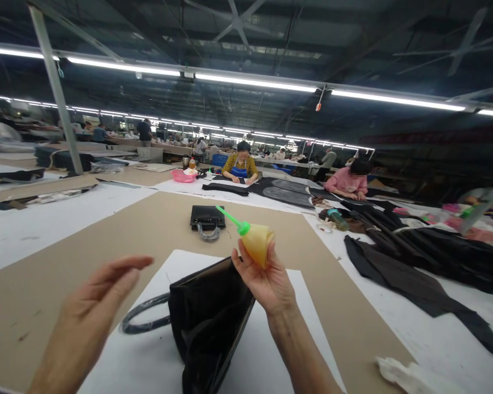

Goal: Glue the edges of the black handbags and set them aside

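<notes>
My right hand (267, 273) grips a yellowish squeeze bottle (258, 243) with a long green nozzle that points up and to the left. Just below it lies a large black handbag (207, 312), its opening edge facing up and a plastic-wrapped handle (145, 314) sticking out to the left. My left hand (94, 306) hovers left of that handle, fingers stretched out and thumb apart, holding nothing. Under the bag is a white sheet (304, 328) on the brown-covered table.
A smaller black handbag (207, 214) sits farther back on the brown board (156, 219). Black fabric pieces (414, 273) and a crumpled white cloth (398, 372) lie to the right. Two people (240, 164) work across the table, near a pink basin (184, 175).
</notes>
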Tool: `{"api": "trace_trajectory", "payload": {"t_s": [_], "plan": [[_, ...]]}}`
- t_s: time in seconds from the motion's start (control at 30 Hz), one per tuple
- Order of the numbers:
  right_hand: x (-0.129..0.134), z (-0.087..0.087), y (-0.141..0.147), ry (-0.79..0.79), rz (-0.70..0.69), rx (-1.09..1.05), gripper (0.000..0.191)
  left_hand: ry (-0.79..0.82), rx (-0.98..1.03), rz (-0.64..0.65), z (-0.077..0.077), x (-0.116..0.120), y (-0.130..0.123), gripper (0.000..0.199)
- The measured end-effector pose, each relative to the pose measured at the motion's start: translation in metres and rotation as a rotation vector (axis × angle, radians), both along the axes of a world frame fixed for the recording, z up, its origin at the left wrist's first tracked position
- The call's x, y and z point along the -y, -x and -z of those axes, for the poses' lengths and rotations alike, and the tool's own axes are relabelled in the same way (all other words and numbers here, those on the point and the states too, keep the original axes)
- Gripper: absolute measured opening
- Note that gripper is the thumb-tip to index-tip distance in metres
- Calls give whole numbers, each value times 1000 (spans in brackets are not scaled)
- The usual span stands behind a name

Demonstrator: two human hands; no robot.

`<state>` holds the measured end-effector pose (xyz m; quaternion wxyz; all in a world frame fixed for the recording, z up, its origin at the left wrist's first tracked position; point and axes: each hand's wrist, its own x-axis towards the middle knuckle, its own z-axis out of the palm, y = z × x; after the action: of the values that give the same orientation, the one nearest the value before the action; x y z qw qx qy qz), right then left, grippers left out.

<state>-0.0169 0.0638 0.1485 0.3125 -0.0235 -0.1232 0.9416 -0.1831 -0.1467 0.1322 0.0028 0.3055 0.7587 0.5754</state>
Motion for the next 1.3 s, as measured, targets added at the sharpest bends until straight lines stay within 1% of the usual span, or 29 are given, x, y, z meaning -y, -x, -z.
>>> {"api": "trace_trajectory", "payload": {"t_s": [0.07,0.1,0.13,0.2,0.27,0.37,0.47,0.53,0.63,0.7,0.77,0.8,0.83,0.87,0.9,0.93,0.97,1.0,1.07,1.13,1.2,1.23,1.3], "plan": [[1,-1,2,-5,4,2,35,138,-188,369,-22,-6,-41,22],[1,-1,2,-7,10,3,36,208,-275,506,-29,-12,-59,20],[1,-1,2,-9,16,5,37,289,-312,556,-34,-20,-73,25],[0,-2,0,-14,26,11,38,414,-311,543,-38,-34,-88,40],[0,-2,-2,-18,33,19,39,539,-267,517,-38,-44,-91,46],[0,-2,-4,-20,39,31,40,789,-254,556,-43,-53,-89,39],[1,-2,-2,-20,39,42,41,988,-367,591,-53,-66,-92,28],[1,-1,0,-25,38,49,41,1037,-443,582,-58,-78,-96,20],[2,-1,1,-40,44,62,41,1072,-486,493,-57,-86,-91,20],[1,-1,1,-51,48,76,40,1077,-471,411,-52,-78,-78,18],[1,-1,0,-57,51,92,38,1045,-374,368,-42,-55,-58,13],[1,-1,0,-59,52,100,38,997,-292,359,-35,-39,-47,10],[2,-1,0,-59,53,107,37,969,-144,382,-28,-21,-36,10],[3,-2,0,-58,53,113,37,969,57,357,-20,-2,-26,7],[4,-2,0,-58,52,119,37,917,229,284,-13,16,-17,2],[5,-2,1,-57,50,124,37,841,316,218,-6,32,-10,7],[7,-3,2,-58,47,128,37,752,368,194,1,46,-4,11],[8,-3,3,-58,46,133,37,701,432,182,6,57,0,15],[8,-4,5,-57,48,141,38,630,529,216,12,69,4,19],[7,-4,7,-58,54,144,39,568,598,242,14,71,9,24],[5,-4,8,-60,55,147,41,459,585,221,9,69,14,35],[5,-3,9,-60,54,148,42,416,552,200,4,67,15,42],[4,-2,9,-60,52,148,44,373,428,119,-13,65,11,55]]}}
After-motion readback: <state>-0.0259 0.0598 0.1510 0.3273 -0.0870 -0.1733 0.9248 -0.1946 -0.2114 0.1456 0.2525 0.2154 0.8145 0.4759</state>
